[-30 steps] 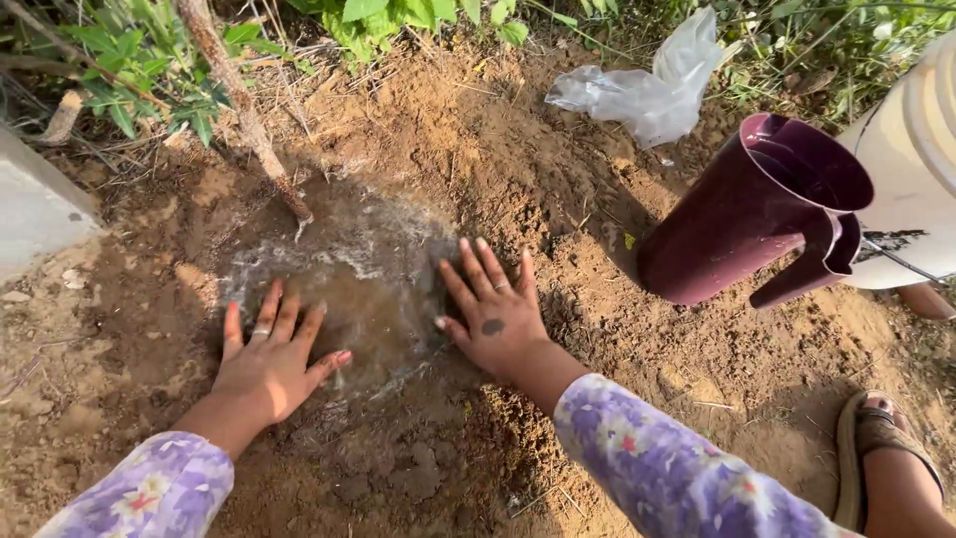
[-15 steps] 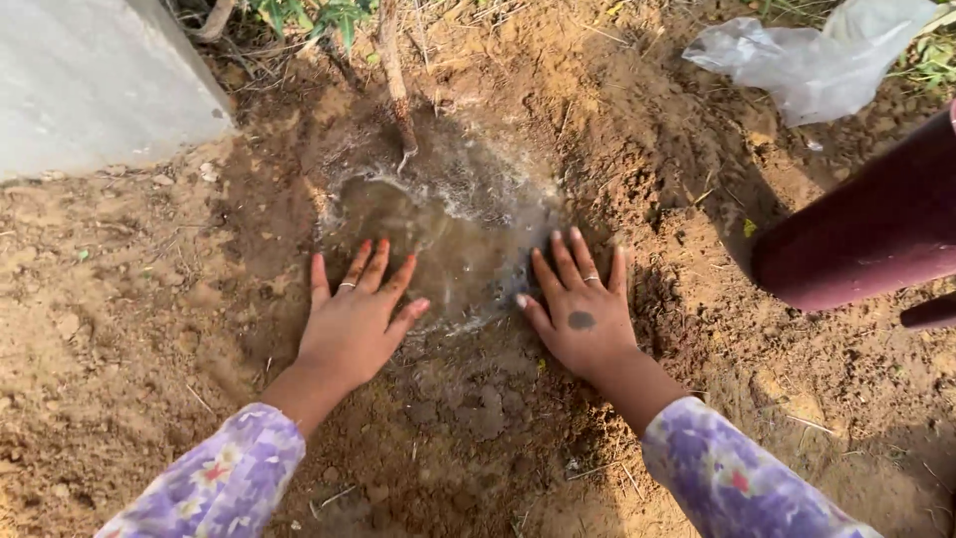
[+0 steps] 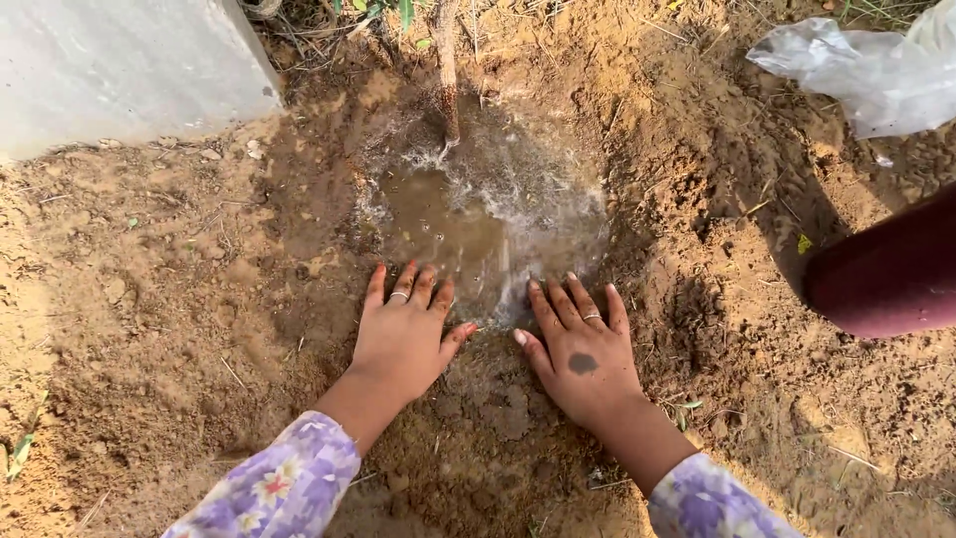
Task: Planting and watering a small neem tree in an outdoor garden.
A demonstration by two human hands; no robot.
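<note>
My left hand (image 3: pixel 403 334) lies flat, palm down, on damp brown soil at the near edge of a muddy puddle (image 3: pixel 478 224). My right hand (image 3: pixel 583 354) lies flat beside it, fingers spread, fingertips touching the puddle's rim. Both hands hold nothing. Each wears a ring, and both arms are in purple flowered sleeves. A thin sapling stem (image 3: pixel 447 70) rises from the far side of the puddle, where the water is foamy. A ridge of loose soil (image 3: pixel 697 229) rings the wet hollow.
A maroon plastic jug (image 3: pixel 891 274) lies at the right edge. A crumpled clear plastic bag (image 3: pixel 866 75) sits at the top right. A grey concrete slab (image 3: pixel 119 65) fills the top left corner. Dry crumbly earth (image 3: pixel 149 329) spreads to the left.
The view has shifted left and down, so the jug and bag slid toward the right edge. My hands have drawn closer together at the puddle's near edge.
</note>
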